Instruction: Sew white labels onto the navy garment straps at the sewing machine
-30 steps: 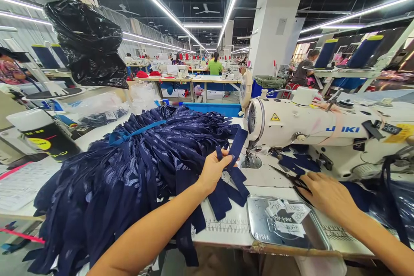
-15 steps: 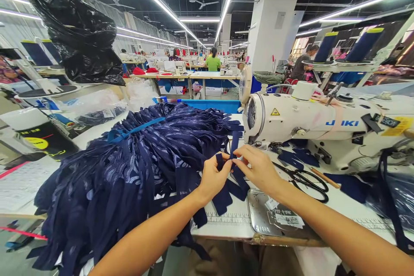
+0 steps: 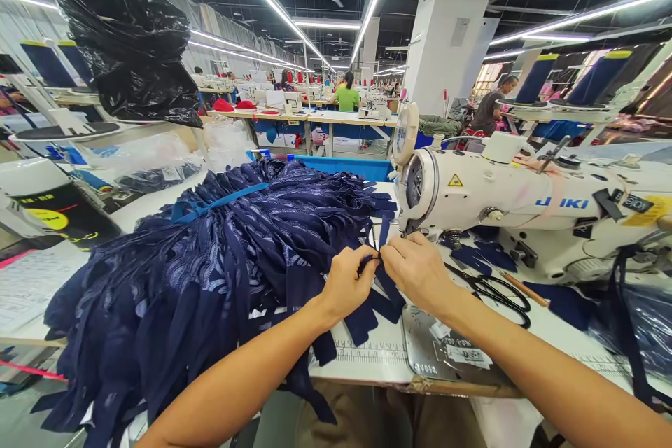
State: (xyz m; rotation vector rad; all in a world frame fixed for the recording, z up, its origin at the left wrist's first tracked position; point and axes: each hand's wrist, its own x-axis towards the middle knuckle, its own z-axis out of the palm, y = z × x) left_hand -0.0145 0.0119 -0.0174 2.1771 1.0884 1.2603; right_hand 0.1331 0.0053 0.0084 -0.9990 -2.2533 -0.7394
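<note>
Both hands meet over the table, just left of the sewing machine. My left hand (image 3: 351, 278) is closed, thumb against forefinger, on a navy fabric strap (image 3: 385, 227). My right hand (image 3: 414, 269) touches it fingertip to fingertip, its fingers curled in and closed on the same strap. One end of the strap sticks up above the fingers; the part between them is mostly hidden. A large bundle of navy lace-patterned garment pieces (image 3: 210, 259), bound by a blue tie (image 3: 231, 199), lies to the left with its loose straps reaching under my hands.
A white sewing machine (image 3: 498, 189) stands at the right. Black scissors (image 3: 498, 297) and a wooden-handled tool (image 3: 525, 288) lie near its base. A metal plate (image 3: 420, 346) and a printed ruler (image 3: 362, 352) sit at the table's front edge. A spray can (image 3: 52, 203) stands left.
My right hand's fingers have curled in closer around the strap, and less of the strap shows above the hands. The camera view has shifted slightly.
</note>
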